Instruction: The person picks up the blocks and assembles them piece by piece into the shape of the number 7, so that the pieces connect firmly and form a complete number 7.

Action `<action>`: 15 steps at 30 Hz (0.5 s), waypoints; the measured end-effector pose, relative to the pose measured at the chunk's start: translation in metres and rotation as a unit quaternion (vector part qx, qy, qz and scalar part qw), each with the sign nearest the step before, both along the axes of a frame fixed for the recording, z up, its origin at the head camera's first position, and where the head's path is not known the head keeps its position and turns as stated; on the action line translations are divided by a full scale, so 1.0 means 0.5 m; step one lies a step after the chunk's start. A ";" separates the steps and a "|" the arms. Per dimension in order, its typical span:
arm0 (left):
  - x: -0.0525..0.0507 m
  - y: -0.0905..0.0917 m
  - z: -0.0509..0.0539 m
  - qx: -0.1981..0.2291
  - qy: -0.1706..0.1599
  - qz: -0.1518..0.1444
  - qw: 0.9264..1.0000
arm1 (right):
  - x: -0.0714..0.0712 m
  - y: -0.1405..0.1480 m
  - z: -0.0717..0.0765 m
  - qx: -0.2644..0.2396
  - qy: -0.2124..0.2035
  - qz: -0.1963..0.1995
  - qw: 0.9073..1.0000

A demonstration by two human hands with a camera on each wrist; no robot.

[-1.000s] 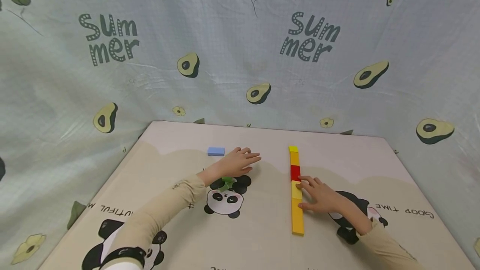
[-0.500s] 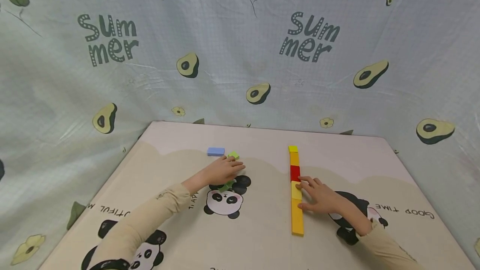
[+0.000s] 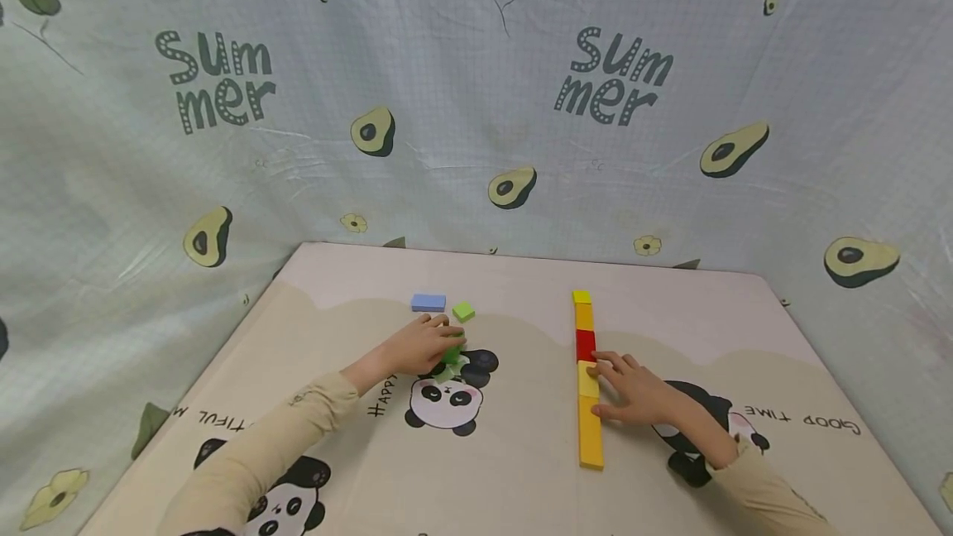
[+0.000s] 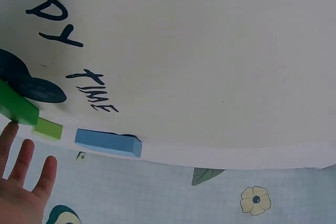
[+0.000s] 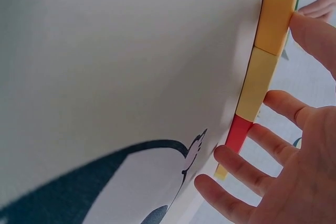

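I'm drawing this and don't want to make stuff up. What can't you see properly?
Left wrist view: the left edge cuts off part of the green block.
Head view: the left hand covers part of that block, so I can't tell whether it's pinched.
Head view: the right hand and wrist hide part of the printed panda beneath.
Right wrist view: the top edge cuts off the nearest orange block.

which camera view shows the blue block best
The left wrist view: the blue block appears largest there, and unobstructed. The head view shows it whole but smaller, beside the light green block. The right wrist view does not show it.
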State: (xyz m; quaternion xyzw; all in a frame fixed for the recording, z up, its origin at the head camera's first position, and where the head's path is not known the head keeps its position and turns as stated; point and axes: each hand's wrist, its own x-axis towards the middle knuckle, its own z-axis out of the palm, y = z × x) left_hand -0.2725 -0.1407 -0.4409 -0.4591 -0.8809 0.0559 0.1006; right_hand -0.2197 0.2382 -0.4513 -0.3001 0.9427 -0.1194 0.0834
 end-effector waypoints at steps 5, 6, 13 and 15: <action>0.002 -0.006 -0.002 -0.010 -0.012 0.004 1.000 | 0.001 -0.001 0.001 -0.003 -0.006 -0.002 1.000; 0.003 -0.007 -0.003 -0.012 -0.013 0.006 1.000 | 0.001 -0.002 0.001 -0.003 -0.006 -0.002 1.000; 0.004 -0.013 -0.010 -0.009 -0.007 0.014 1.000 | 0.000 -0.002 0.000 -0.002 -0.002 -0.002 1.000; 0.004 -0.014 -0.012 -0.007 -0.002 0.013 1.000 | 0.000 -0.001 -0.001 -0.001 0.000 -0.003 1.000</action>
